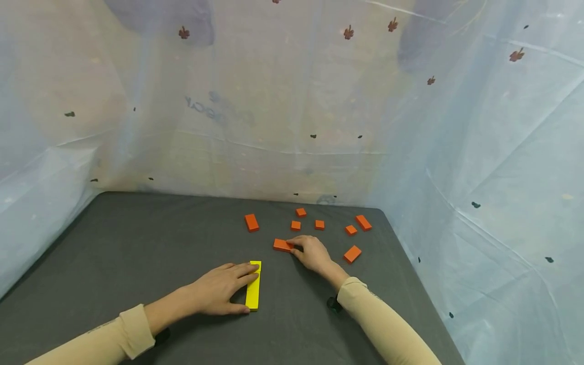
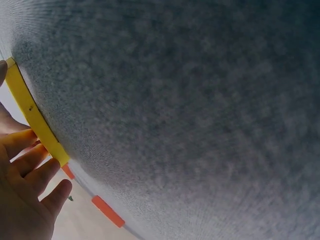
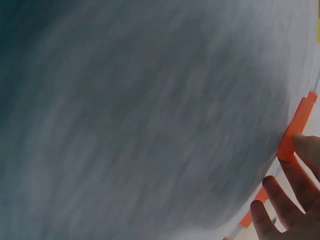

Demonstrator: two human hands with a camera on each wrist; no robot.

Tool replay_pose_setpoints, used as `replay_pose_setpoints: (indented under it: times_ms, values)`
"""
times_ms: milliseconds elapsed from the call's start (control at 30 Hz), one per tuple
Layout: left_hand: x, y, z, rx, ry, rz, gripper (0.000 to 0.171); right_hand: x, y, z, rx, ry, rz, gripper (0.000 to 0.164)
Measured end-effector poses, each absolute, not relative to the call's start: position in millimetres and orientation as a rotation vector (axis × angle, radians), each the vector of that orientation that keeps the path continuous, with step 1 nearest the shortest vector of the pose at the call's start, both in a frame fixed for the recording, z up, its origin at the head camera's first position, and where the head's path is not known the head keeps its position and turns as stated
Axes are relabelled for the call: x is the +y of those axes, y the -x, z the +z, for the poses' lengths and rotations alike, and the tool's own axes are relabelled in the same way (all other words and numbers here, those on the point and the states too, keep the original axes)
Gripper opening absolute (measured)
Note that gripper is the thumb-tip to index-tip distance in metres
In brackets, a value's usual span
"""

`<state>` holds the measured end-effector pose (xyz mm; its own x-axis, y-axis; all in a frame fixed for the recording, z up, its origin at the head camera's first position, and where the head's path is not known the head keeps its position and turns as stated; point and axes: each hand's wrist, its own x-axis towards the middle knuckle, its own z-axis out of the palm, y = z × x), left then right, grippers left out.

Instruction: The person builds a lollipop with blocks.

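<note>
My left hand lies over a narrow yellow strip of blocks, which has a seam near its far end. Its fairly straight fingers touch the far part, and the thumb is by the near end. In the left wrist view the fingertips meet the side of the yellow strip. Farther off and to the right, my right hand pinches the right end of an orange rectangular block between thumb and index finger. The right wrist view shows this orange block at the thumb, with the other fingers spread.
Behind the right hand lie small orange blocks and a longer orange block. To the right are two more longer blocks and a small block. A dark grey cloth covers the table; translucent sheeting hangs around it.
</note>
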<state>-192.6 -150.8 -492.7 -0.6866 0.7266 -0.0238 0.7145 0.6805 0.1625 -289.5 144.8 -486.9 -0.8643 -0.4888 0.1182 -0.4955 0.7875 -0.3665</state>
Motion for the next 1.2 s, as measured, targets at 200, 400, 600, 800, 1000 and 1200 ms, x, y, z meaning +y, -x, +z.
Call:
replay_pose_setpoints:
  times_ms: [200,400,600,800,1000,1200]
  values:
    - [-149.4,193.6,-493.0,2.811,-1.208,0.219,0.089,123.3,283.7,-485.1,-2.922,-0.919,0.573,0.033]
    - [-149.0,194.7,-492.2,2.820,-1.217,0.222,0.089,106.2,280.1,-484.1,-2.899,-0.971,0.537,0.032]
    - [-150.3,195.0,-492.2,2.819,-1.218,0.227,0.086,95.3,277.1,-483.4,-2.911,-1.010,0.531,0.033]
    - [-150.8,194.1,-493.4,2.819,-1.231,0.230,0.086,90.9,272.4,-484.6,-2.915,-1.032,0.517,0.033]
    - [-151.1,193.0,-494.5,2.811,-1.228,0.231,0.085,88.2,267.9,-485.5,-2.920,-1.045,0.515,0.032]
    - [-151.5,192.0,-494.3,2.803,-1.223,0.233,0.085,86.8,264.5,-484.7,-2.918,-1.047,0.507,0.032]
